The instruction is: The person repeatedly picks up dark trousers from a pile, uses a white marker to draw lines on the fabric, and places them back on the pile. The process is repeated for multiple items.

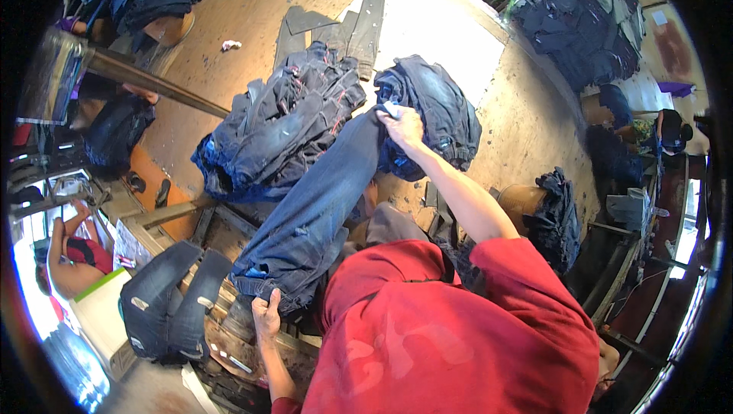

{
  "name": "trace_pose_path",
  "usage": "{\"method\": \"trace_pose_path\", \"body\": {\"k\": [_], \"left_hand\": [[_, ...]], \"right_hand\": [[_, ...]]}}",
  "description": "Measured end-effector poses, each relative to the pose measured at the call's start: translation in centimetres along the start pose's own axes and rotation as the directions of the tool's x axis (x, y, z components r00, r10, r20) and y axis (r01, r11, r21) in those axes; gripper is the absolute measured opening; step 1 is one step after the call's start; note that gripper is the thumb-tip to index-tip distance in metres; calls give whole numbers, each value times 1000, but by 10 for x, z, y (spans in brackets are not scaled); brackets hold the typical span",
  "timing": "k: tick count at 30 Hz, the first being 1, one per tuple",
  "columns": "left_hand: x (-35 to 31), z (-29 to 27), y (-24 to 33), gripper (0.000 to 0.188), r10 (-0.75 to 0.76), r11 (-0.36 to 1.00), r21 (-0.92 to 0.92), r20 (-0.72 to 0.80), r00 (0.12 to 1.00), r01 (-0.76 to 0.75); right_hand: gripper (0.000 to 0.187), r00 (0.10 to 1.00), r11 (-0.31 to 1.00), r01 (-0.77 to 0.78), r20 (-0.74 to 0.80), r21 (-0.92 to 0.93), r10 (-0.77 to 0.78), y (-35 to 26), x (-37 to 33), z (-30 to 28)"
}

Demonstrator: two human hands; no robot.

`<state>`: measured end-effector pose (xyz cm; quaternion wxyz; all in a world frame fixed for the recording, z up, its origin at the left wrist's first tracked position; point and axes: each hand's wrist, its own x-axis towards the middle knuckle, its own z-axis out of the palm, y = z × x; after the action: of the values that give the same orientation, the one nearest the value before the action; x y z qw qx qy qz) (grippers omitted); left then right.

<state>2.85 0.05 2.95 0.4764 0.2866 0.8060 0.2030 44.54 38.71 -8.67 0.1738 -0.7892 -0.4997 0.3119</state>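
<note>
A pair of blue denim jeans (309,199) is stretched slantwise across my lap. The fingers of my left hand (267,316) are closed on its waist end, low and left. At the far end, my right hand (403,127) grips the leg near its hem. A small whitish-blue piece (392,109) shows at the right fingertips; its kind is unclear. Just beyond my right hand lies a stack of folded dark jeans (439,112). Left of the stretched leg is a heap of dark jeans (282,120), some with red bits.
Grey denim legs (366,28) lie past the heap on the floor (221,17), near a pale sheet (450,28). Dark denim is piled (576,25) at far right. Jeans (172,299) hang over a support at lower left. Another person (76,250) sits at far left.
</note>
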Motion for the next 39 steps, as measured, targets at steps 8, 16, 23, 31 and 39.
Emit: {"method": "trace_pose_path", "body": {"k": [8,16,23,31,39], "left_hand": [[38,-17,8,48,270,957,161,-196,943,-241],[37,114,111,41,575,816,225,-211,791,-533],[32,219,161,60,132,672,-739,177,975,44],[129,213,221,45,393,402,-911,262,881,92],[109,148,139,85,442,548,-837,289,849,-1]], "right_hand": [[35,889,940,-70,448,334,-93,32,4,71],[46,978,948,129,-195,292,-73,45,153,-44],[40,974,855,93,130,511,-183,29,51,-95],[38,815,796,481,146,368,-560,18,-151,-70],[51,409,718,534,607,446,-681,9,-193,-58]]}}
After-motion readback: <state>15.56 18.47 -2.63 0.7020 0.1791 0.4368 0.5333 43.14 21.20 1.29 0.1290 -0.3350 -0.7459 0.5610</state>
